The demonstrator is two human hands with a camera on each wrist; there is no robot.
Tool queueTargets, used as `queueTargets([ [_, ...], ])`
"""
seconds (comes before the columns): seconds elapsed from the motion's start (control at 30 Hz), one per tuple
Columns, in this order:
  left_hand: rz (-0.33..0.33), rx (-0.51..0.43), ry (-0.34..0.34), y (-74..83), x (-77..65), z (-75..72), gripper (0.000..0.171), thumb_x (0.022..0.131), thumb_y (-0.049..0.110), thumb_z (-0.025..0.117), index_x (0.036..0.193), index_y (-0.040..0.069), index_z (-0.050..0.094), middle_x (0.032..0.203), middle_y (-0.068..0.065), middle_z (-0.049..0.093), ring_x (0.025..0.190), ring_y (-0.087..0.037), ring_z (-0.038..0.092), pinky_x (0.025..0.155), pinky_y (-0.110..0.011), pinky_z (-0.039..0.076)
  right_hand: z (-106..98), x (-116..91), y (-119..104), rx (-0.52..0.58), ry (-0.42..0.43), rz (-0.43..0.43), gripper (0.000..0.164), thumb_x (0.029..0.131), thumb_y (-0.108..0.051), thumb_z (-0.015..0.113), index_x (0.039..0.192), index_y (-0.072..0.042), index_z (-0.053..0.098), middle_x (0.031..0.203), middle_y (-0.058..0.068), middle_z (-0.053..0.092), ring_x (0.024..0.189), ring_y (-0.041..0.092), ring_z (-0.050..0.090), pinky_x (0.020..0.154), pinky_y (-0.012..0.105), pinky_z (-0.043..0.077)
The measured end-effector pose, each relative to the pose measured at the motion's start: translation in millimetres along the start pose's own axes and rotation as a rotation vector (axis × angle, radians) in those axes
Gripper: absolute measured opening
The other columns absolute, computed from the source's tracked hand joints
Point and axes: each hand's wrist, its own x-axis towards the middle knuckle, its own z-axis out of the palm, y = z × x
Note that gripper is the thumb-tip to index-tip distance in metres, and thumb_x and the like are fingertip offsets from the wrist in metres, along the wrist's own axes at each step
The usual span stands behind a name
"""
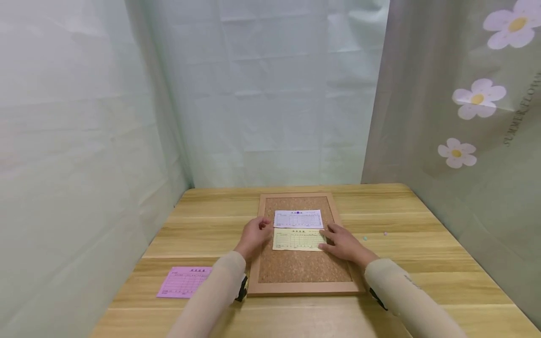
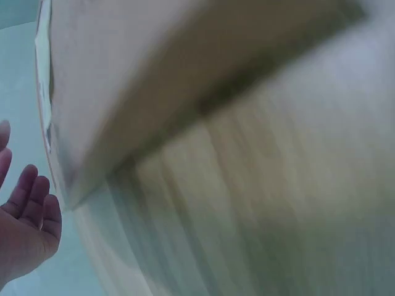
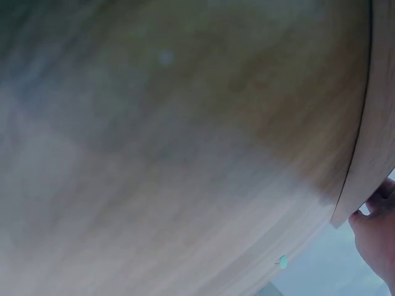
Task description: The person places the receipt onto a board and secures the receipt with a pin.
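Observation:
A cork board [image 1: 304,270] with a wooden frame lies on the table. On it a pale lilac printed slip [image 1: 291,219] has a small dark blue pushpin [image 1: 297,212] at its top edge. A pale yellow printed slip [image 1: 296,240] lies just below it. My right hand [image 1: 344,244] rests at the yellow slip's right end, thumb and fingers spread over its edge. By the slips' left ends is my left hand [image 1: 255,236], over the frame, its fingers loosely bent; in the left wrist view this hand [image 2: 28,228] holds nothing.
A pink printed slip [image 1: 181,281] lies on the wooden table [image 1: 211,230] left of the board, partly behind the left sleeve. Right of the board are a teal pushpin [image 1: 365,238] and a purple one [image 1: 385,233]. Curtains [image 1: 270,94] enclose the table.

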Motion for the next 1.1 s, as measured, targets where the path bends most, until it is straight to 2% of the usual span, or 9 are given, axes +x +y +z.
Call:
queueTargets([
  [0.17, 0.019, 0.034, -0.072, -7.6, -3.1, -5.0, 0.026, 0.093, 0.008, 0.067, 0.118, 0.0, 0.064, 0.109, -0.012, 0.062, 0.094, -0.025, 0.057, 0.08, -0.041, 0.05, -0.1, -1.0, -0.8, 0.005, 0.004, -0.009, 0.06, 0.099, -0.04, 0.059, 0.142, 0.0, 0.051, 0.148, 0.033, 0.036, 0.135, 0.05, 0.035, 0.107, 0.061, 0.03],
  [0.3, 0.052, 0.076, -0.123, -14.1, -3.2, -5.3, 0.036, 0.091, 0.012, 0.072, 0.124, 0.0, 0.063, 0.117, -0.014, 0.061, 0.105, -0.028, 0.06, 0.088, -0.045, 0.051, -0.1, -1.4, -1.4, 0.009, 0.005, -0.006, 0.06, 0.099, -0.04, 0.06, 0.142, 0.001, 0.052, 0.148, 0.033, 0.036, 0.135, 0.051, 0.035, 0.107, 0.062, 0.029],
  [0.53, 0.075, 0.1, -0.165, -15.0, -4.4, -3.2, 0.042, 0.091, 0.017, 0.073, 0.128, 0.0, 0.061, 0.127, -0.018, 0.06, 0.117, -0.035, 0.059, 0.096, -0.049, 0.048, -0.5, -1.6, -1.7, 0.01, 0.002, 0.004, 0.061, 0.098, -0.041, 0.059, 0.143, 0.0, 0.051, 0.149, 0.032, 0.035, 0.136, 0.05, 0.034, 0.108, 0.061, 0.028],
  [0.63, 0.083, 0.145, -0.165, -14.2, -3.5, -2.3, 0.04, 0.091, 0.018, 0.074, 0.125, 0.001, 0.063, 0.134, -0.019, 0.054, 0.125, -0.037, 0.052, 0.102, -0.051, 0.042, -0.7, -1.8, -1.8, 0.009, -0.002, 0.006, 0.062, 0.098, -0.042, 0.06, 0.142, 0.0, 0.051, 0.149, 0.032, 0.036, 0.136, 0.05, 0.034, 0.108, 0.061, 0.029],
  [0.8, 0.079, 0.22, -0.174, -15.6, -2.9, -1.9, 0.038, 0.09, 0.022, 0.075, 0.122, 0.004, 0.066, 0.147, -0.02, 0.041, 0.138, -0.042, 0.032, 0.11, -0.056, 0.029, -0.1, -1.8, -1.2, 0.008, -0.003, 0.005, 0.062, 0.098, -0.044, 0.06, 0.142, -0.001, 0.052, 0.149, 0.031, 0.036, 0.136, 0.049, 0.035, 0.108, 0.06, 0.029],
  [1.1, 0.071, 0.269, -0.201, -16.3, -2.0, 1.5, 0.046, 0.087, 0.028, 0.078, 0.127, 0.007, 0.065, 0.152, -0.023, 0.034, 0.141, -0.041, 0.026, 0.111, -0.057, 0.027, 1.1, -1.5, 0.8, 0.017, -0.001, 0.009, 0.062, 0.098, -0.044, 0.059, 0.143, -0.001, 0.052, 0.149, 0.031, 0.035, 0.137, 0.049, 0.034, 0.108, 0.061, 0.029],
])
